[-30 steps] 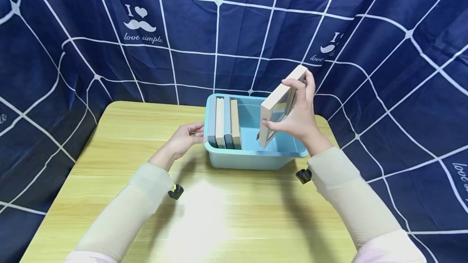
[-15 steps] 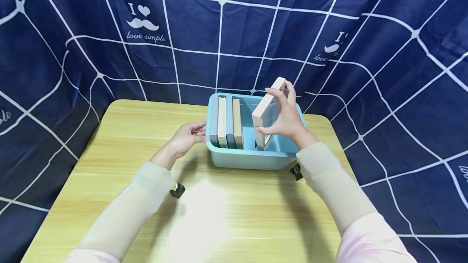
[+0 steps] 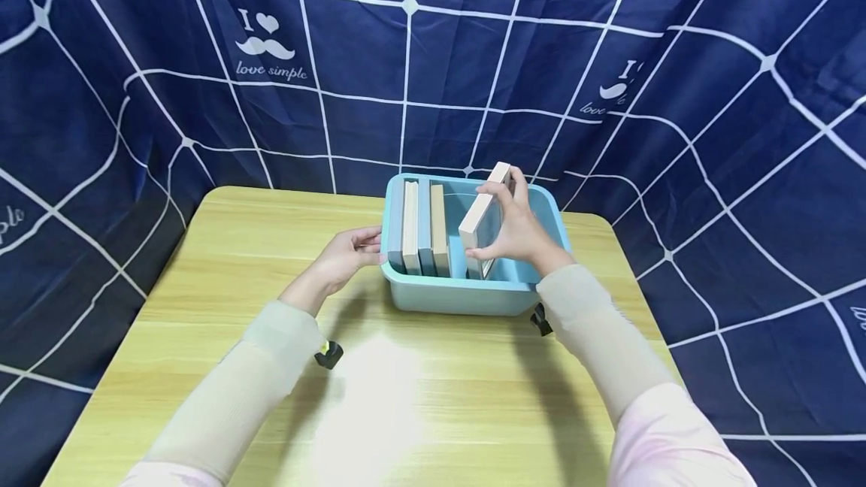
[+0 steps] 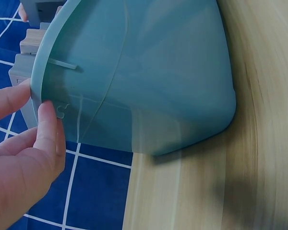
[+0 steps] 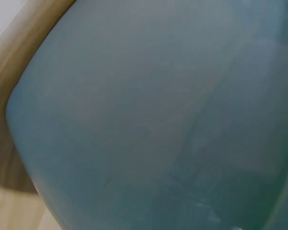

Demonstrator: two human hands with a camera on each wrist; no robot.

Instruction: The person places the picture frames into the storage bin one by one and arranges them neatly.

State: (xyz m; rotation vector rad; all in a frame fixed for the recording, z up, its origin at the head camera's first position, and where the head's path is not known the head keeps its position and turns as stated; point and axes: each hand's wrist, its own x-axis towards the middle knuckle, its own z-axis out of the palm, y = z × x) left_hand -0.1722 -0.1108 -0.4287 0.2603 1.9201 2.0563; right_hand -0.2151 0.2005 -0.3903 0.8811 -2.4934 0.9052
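A light blue plastic bin [image 3: 460, 299] stands on the table. My left hand [image 3: 340, 258] pinches its left rim; in the left wrist view, thumb and fingers lie on either side of the bin's rim [image 4: 37, 79]. My right hand [image 3: 519, 230] grips a pale wooden picture frame [image 3: 478, 218] by its edges, thumb at the near side and fingers at the far side. The picture frame is on edge, slightly tilted, its lower part inside the bin. Along the bin's left side stand several more frames, including a blue one [image 3: 425, 228] and a wooden one [image 3: 440, 231].
The wooden table [image 3: 257, 246] spreads around the bin, with a bright glare in front. A navy curtain [image 3: 358, 43] with white lines closes off the back and sides. In the right wrist view, the bin's outer wall [image 5: 125, 110] fills most of the picture.
My right hand has moved left and down, bringing the picture frame from above the bin's right side into the bin. My left hand keeps its hold on the rim.
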